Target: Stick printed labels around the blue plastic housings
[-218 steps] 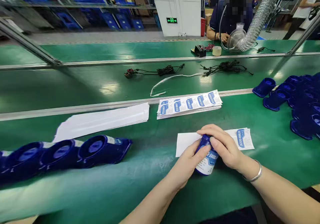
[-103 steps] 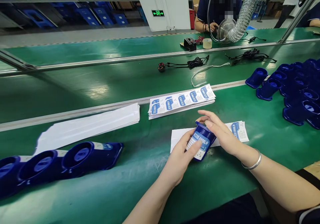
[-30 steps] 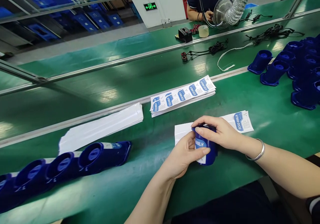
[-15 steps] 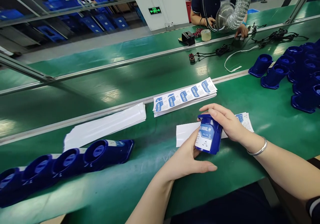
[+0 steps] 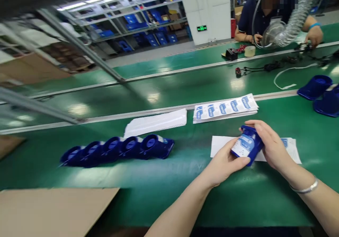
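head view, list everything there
held housing: 1, blue, both hands
row housings: 5, blue, bench left
other housings: 2 visible, blue, right edge
label stack: 1, white/blue, bench middle
label strip: 1, white/blue, behind hands
paper stack: 1, white, left of label stack
benchtops: several, green, throughout
cables: uncounted, black, far right
tape roll: 1, yellowish, far bench
duct: 1, silver, upper right
co-worker: 1, navy top, opposite
bins: several, blue, shelves
cardboard: several, brown, left
bracelet: 1, silver, right wrist
left hand: 1, on housing
right hand: 1, on housing
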{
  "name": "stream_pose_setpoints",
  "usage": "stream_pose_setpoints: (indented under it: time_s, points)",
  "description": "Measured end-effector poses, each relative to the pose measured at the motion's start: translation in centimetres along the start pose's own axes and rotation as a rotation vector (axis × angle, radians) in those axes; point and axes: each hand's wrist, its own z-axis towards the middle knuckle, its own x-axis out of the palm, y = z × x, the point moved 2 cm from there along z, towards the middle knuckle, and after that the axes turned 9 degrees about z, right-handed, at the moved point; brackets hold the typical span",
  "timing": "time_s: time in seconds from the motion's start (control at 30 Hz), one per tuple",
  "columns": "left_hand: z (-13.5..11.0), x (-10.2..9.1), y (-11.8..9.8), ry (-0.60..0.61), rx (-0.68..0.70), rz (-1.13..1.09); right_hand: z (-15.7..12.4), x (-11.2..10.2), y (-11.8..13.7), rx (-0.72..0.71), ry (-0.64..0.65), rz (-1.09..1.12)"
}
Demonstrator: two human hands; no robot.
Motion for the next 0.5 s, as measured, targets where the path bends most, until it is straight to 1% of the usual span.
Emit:
stream_pose_setpoints:
  time_s: [0.1,0.17,0.27,0.37,0.43,0.5]
  points:
    - [0.0,0.2,0.3,0.006,0.052,0.024,-0.2,-0.3,-0.7,0.032,-0.047,-0.010]
    - [-0.1,0.2,0.4,-0.028,0.099,0.171,-0.3,-0.5,-1.0,0.045,-0.075,-0.020]
    - [-0.3,0.1,0.4,-0.187,0.200,0.484,-0.3,-1.1,-1.6,0.094,-0.063,-0.002]
    - [-0.5,-0.2,0.1,-0.380,0.327,0.657,0.1,-1.9,-2.8,0.149,-0.016,0.036]
    - [-0.6,-0.6,-0.7,-0.494,0.383,0.743,0.7,-2.6,-3.7,0.143,-0.004,0.046]
    - [-1.0,-1.3,-1.8,-0.585,0.396,0.875,1.5,-3.3,-4.6,0.095,-0.004,0.043]
